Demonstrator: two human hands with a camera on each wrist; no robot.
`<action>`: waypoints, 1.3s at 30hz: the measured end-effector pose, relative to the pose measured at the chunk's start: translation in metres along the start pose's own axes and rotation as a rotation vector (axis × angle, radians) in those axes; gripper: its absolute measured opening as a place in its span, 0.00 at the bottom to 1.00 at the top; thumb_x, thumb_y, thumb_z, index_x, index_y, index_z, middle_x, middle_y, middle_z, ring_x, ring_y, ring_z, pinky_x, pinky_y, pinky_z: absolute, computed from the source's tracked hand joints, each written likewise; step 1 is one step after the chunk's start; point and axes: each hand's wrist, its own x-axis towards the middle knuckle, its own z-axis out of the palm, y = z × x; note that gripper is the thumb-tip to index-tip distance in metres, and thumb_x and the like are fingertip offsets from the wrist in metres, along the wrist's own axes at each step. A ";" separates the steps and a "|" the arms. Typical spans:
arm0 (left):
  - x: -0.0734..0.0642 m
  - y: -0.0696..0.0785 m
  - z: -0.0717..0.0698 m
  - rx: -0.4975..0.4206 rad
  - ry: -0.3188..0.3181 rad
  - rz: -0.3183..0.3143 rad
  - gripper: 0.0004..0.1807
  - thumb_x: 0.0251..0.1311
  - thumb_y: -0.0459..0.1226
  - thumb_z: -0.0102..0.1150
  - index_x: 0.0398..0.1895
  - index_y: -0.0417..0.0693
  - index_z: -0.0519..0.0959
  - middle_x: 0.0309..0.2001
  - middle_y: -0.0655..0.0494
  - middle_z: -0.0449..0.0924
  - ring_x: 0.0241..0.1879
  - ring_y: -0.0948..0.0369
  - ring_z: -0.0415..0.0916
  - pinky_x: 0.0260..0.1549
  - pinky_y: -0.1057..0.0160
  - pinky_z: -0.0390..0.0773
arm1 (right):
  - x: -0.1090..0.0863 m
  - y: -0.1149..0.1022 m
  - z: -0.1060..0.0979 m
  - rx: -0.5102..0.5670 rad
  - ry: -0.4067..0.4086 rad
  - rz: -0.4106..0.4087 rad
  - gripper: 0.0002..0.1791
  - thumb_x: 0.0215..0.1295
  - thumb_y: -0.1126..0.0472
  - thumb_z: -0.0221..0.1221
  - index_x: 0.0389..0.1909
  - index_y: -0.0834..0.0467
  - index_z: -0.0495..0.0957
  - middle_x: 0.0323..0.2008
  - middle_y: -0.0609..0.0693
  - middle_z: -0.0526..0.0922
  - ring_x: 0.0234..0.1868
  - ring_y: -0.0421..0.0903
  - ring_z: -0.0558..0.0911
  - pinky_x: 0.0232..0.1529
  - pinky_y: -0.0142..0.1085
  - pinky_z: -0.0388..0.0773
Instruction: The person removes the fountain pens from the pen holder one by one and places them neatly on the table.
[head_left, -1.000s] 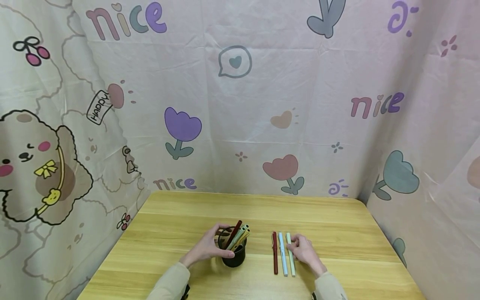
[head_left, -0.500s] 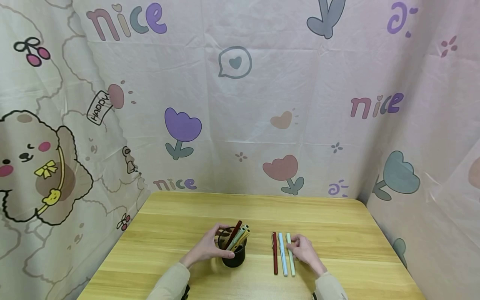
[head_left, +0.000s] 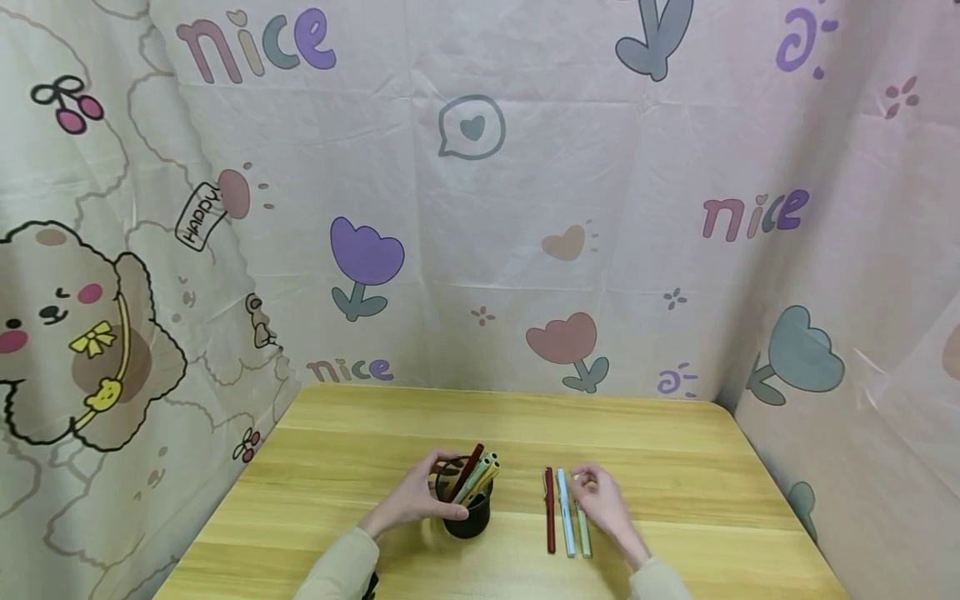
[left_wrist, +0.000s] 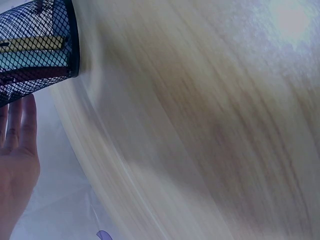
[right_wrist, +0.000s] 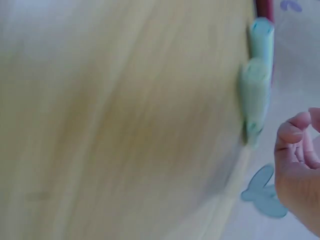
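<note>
Left grip: the left grip (head_left: 418,492) is clamped round the pen cup (head_left: 467,523), thumb across its near side at about 6 o'clock, fingers reaching behind its rim toward 11 o'clock; the left wrist view shows fingers against the mesh.
Right grip: the right grip (head_left: 606,504) hangs over the upper part of the loose green pen (head_left: 583,537), fingers loosely bent, thumb and forefinger close together with a small ring of space behind them; nothing shows between the tips, and the right wrist view has them beside the pen, apart from it.
Pen cup: black mesh, on the tabletop (head_left: 390,425), at 9 o'clock from the loose pens.
In the cup: a dark red pen (head_left: 472,462), a pale green pen (head_left: 474,478) and a yellow pen (head_left: 486,479), all leaning toward 1 o'clock.
Loose row: just left of the green one, at 9 o'clock, lies the loose blue pen (head_left: 566,521), then the loose red pen (head_left: 551,517); all three run nearly side by side, roughly 12 to 6.
In the way: the right grip hides the green pen's 12 o'clock end; the left grip covers the cup's 9 o'clock side.
Backdrop: a printed curtain (head_left: 472,200) beyond the tabletop's 12 o'clock edge.
</note>
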 end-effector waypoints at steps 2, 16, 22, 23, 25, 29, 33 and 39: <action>0.000 0.000 0.000 -0.001 0.000 0.000 0.50 0.41 0.49 0.82 0.68 0.47 0.66 0.68 0.41 0.71 0.64 0.41 0.70 0.61 0.31 0.72 | -0.002 -0.008 0.007 0.043 -0.027 -0.041 0.15 0.65 0.69 0.62 0.50 0.71 0.75 0.35 0.56 0.79 0.25 0.40 0.77 0.25 0.28 0.77; 0.000 0.001 0.001 -0.014 -0.009 -0.004 0.49 0.43 0.48 0.81 0.69 0.47 0.65 0.66 0.41 0.72 0.62 0.43 0.73 0.59 0.36 0.76 | -0.007 -0.052 0.058 0.069 -0.242 -0.296 0.21 0.63 0.62 0.67 0.54 0.66 0.75 0.40 0.60 0.80 0.30 0.33 0.77 0.31 0.24 0.79; 0.000 0.001 0.001 -0.030 -0.012 0.008 0.49 0.43 0.47 0.81 0.68 0.47 0.66 0.64 0.42 0.74 0.59 0.47 0.75 0.58 0.40 0.78 | -0.007 -0.061 0.071 0.087 -0.243 -0.321 0.19 0.62 0.63 0.68 0.51 0.65 0.75 0.39 0.61 0.80 0.29 0.33 0.76 0.30 0.24 0.77; 0.000 0.001 0.001 -0.028 -0.010 0.008 0.49 0.43 0.48 0.81 0.68 0.47 0.66 0.64 0.42 0.74 0.59 0.47 0.75 0.58 0.40 0.78 | -0.007 -0.062 0.072 0.088 -0.240 -0.320 0.18 0.62 0.64 0.68 0.50 0.65 0.75 0.39 0.62 0.80 0.29 0.33 0.76 0.29 0.24 0.77; 0.000 0.001 0.001 -0.029 -0.009 0.005 0.49 0.42 0.47 0.81 0.68 0.48 0.66 0.64 0.43 0.75 0.59 0.48 0.75 0.58 0.41 0.78 | -0.006 -0.063 0.075 0.089 -0.235 -0.301 0.18 0.62 0.63 0.68 0.49 0.64 0.75 0.39 0.61 0.80 0.27 0.34 0.75 0.27 0.24 0.75; 0.001 0.000 0.001 -0.040 -0.011 0.001 0.48 0.43 0.46 0.81 0.68 0.48 0.66 0.62 0.43 0.76 0.58 0.48 0.76 0.57 0.41 0.78 | -0.005 -0.063 0.077 0.068 -0.226 -0.259 0.17 0.62 0.62 0.68 0.48 0.63 0.75 0.40 0.60 0.80 0.26 0.35 0.75 0.26 0.24 0.74; 0.001 0.000 0.001 -0.031 -0.012 -0.005 0.48 0.43 0.47 0.81 0.68 0.48 0.66 0.62 0.43 0.76 0.59 0.48 0.75 0.58 0.40 0.77 | -0.004 -0.061 0.080 0.047 -0.213 -0.255 0.17 0.61 0.63 0.68 0.47 0.62 0.74 0.41 0.59 0.80 0.26 0.35 0.76 0.26 0.23 0.74; 0.000 0.002 0.001 -0.025 -0.010 0.002 0.49 0.43 0.47 0.81 0.68 0.47 0.66 0.63 0.42 0.75 0.60 0.46 0.75 0.58 0.38 0.77 | -0.005 -0.061 0.082 0.062 -0.196 -0.268 0.16 0.61 0.64 0.69 0.46 0.62 0.75 0.40 0.58 0.81 0.27 0.36 0.76 0.25 0.24 0.74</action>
